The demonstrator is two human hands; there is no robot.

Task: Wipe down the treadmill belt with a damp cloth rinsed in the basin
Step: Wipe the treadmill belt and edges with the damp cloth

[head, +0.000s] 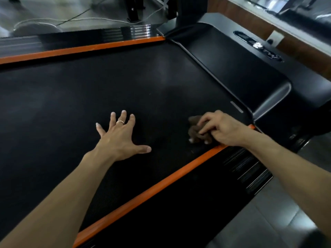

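One treadmill belt (125, 90) fills the view, edged by two orange strips, the nearer (161, 183) running from 7 to 3 o'clock. Two hands work on it. The left hand (120, 136), at centre, is released, fingers splayed flat on the belt. The right hand (217, 128), at 3 o'clock, grasps one bunched brown cloth (194, 128) against the belt beside that strip. Bunched so tightly, the cloth may skip patches; a leaning palm could slip if the belt rolls. No basin shows.

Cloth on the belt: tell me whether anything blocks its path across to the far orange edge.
Only the left hand, spread flat on the belt beside the cloth that the right hand grips. The belt beyond, up to the far orange edge, shows nothing else.
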